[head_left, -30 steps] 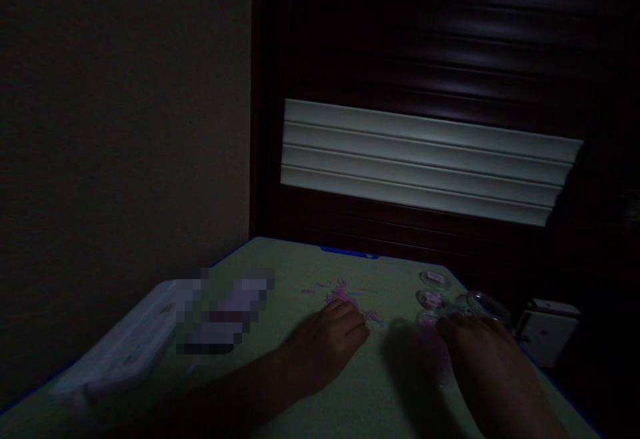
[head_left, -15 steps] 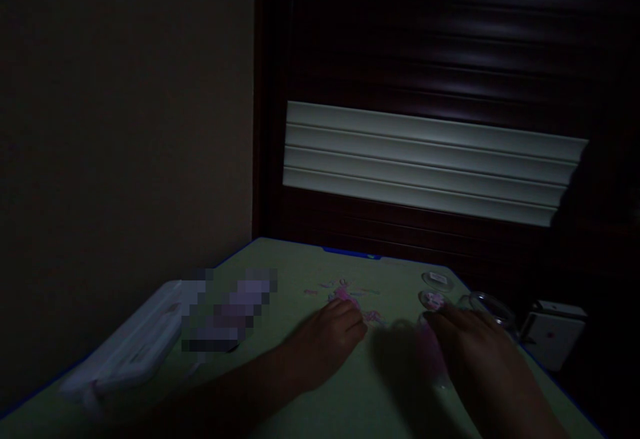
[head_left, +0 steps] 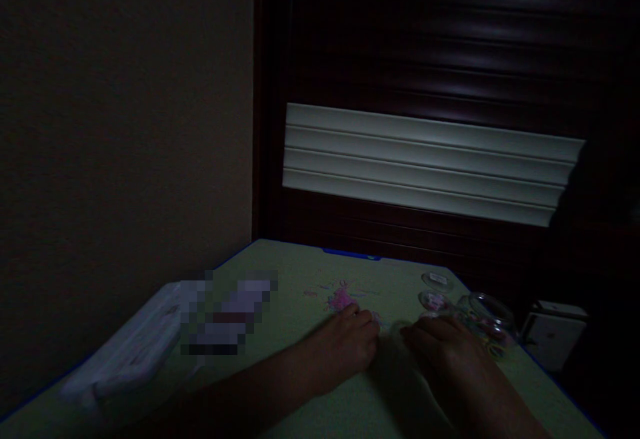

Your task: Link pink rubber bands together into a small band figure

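My left hand is closed, its fingers curled down at the near edge of a pile of small pink and coloured pieces, too dim to name. Just right of it, my right hand is also closed, its thumb and fingers pinched low over the table. Anything held in either hand is hidden. Behind the right hand lie a round clear lid with a label and a second round piece with pink on it. A clear jar with coloured bands around its base stands beyond that hand.
At the left lie a long white case and a blurred-out phone-like object. The pale table has a blue rim. A white box-like object is off its right edge. A wall and dark slatted panel stand behind.
My left hand has moved slightly right and nearer, uncovering more of the pink pile. My right hand has shifted left; the pink container beside it is now out of sight, and the jar shows more.
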`<state>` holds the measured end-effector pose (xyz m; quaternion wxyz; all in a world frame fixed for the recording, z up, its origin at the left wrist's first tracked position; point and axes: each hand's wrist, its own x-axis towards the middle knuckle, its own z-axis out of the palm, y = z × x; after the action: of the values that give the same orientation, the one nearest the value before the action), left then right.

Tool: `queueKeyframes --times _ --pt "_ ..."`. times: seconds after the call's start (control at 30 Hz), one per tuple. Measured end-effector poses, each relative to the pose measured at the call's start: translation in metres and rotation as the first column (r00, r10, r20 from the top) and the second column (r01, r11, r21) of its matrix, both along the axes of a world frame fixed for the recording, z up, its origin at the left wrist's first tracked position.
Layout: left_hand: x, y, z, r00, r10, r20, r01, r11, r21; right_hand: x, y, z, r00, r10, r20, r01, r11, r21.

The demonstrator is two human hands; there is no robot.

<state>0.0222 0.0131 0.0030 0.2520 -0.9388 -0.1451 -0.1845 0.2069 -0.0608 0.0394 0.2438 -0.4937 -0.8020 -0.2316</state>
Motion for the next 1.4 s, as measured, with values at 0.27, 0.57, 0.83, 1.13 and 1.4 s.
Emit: queueKeyframes --times 0.27,0.57,0.83,1.13,1.4 --pt "0.007 -0.007 -0.009 0.993 0.065 -0.095 -0.052 0.99 0.133 -0.002 0.0 -0.002 1.0 0.014 -0.001 -0.014 1.0 0.022" --pt "0.004 -0.008 -0.005 1.0 0.01 -0.019 -0.009 0.996 0.084 -0.002 0.001 -0.003 1.0 0.022 -0.003 -0.022 0.999 0.045" --pt "-0.003 -0.008 0.001 0.894 0.096 0.438 0.099 0.91 -0.402 -0.001 -0.001 0.005 0.999 -0.033 -0.024 0.031 0.997 -0.075" --pt "-0.002 -0.009 0.005 0.591 0.493 0.638 0.297 0.602 -0.741 0.003 0.003 -0.003 0.999 0.038 0.017 -0.039 0.998 0.049" --pt "0.001 -0.014 0.01 0.593 0.552 0.585 0.513 0.301 -0.804 -0.005 0.007 -0.012 0.994 0.097 -0.043 -0.095 0.995 0.032"
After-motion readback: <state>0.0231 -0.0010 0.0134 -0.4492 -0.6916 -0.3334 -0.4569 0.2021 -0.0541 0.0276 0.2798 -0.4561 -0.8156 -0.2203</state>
